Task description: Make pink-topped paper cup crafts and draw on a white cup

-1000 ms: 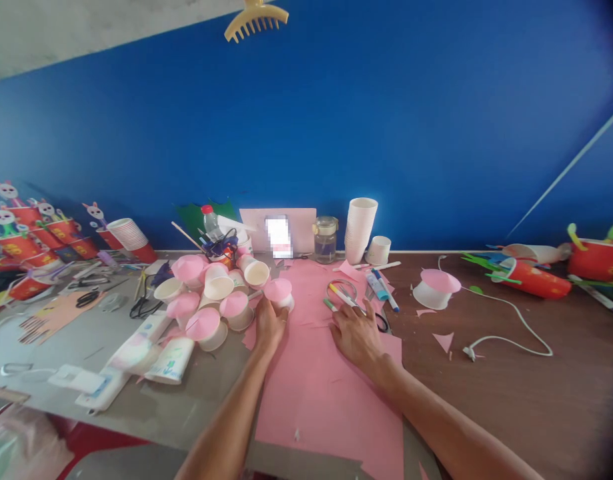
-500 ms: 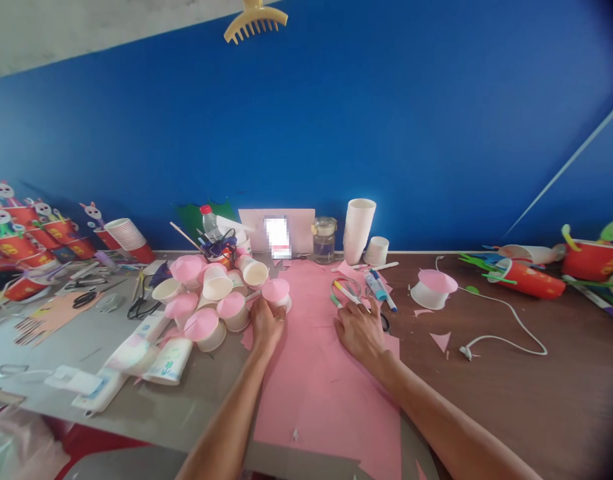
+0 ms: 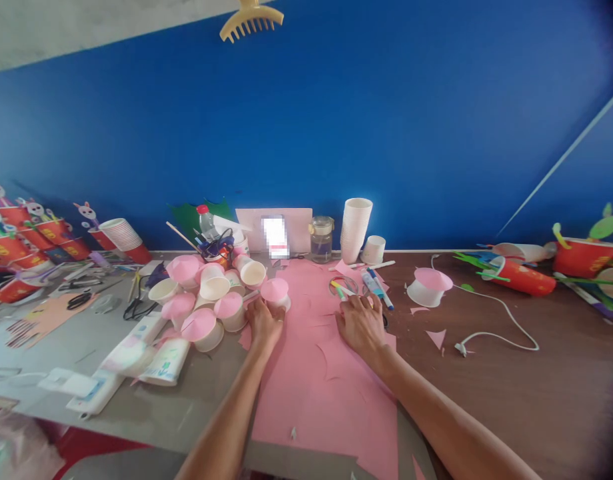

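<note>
My left hand [image 3: 264, 325] is closed around the near side of a white paper cup topped with a pink paper cone [image 3: 275, 291]. Part of the cup is hidden by my fingers. My right hand [image 3: 364, 322] lies at the right side of the pink paper sheets [image 3: 319, 393], its fingers bent down beside several markers [image 3: 374, 285]. What these fingertips hold, if anything, is hidden. A dark loop [image 3: 385, 321] peeks out at the right of that hand.
Cone-topped paper cups [image 3: 202, 328] crowd the left, near a power strip [image 3: 104, 387]. Behind stand a lit phone [image 3: 275, 237], a glass jar [image 3: 321, 239] and a cup stack [image 3: 356, 230]. Right of my hand are another pink-topped cup [image 3: 430, 287] and a white cable [image 3: 506, 343].
My right hand's fingers have bent in more over the markers. A curved edge now shows on the pink sheets between my hands. My left hand stays at the cup; the view has shifted slightly.
</note>
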Motion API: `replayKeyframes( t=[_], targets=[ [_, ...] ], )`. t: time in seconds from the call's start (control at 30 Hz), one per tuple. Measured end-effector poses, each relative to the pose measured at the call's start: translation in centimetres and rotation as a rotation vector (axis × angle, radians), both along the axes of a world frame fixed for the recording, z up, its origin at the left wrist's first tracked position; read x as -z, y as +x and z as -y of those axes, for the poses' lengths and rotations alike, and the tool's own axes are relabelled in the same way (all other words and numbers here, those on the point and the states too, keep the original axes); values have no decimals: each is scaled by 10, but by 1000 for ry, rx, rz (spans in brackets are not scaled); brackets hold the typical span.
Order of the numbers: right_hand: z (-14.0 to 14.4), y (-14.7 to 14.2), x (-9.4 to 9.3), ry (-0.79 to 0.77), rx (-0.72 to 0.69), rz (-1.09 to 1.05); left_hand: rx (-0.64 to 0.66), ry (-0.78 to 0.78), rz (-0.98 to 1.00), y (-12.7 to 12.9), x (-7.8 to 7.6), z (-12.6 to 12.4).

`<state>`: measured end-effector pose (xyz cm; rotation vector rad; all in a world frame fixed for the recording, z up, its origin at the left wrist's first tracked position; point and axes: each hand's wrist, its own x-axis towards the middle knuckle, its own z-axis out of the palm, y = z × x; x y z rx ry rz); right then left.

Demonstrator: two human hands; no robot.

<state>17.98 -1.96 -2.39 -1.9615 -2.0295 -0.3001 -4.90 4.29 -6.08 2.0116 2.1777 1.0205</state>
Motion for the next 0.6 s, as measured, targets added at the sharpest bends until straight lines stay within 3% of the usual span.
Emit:
replayKeyframes(
  t=[0.27, 0.5, 0.6],
  targets=[
    [-8, 14, 6, 75, 77, 3, -7, -8, 9, 1, 0, 0],
    [-2, -3, 9, -60, -284, -14, 3, -24, 34, 1, 0, 1],
    [0, -5, 9, -111, -352, -20, 4, -22, 36, 0, 0, 0]
  ],
)
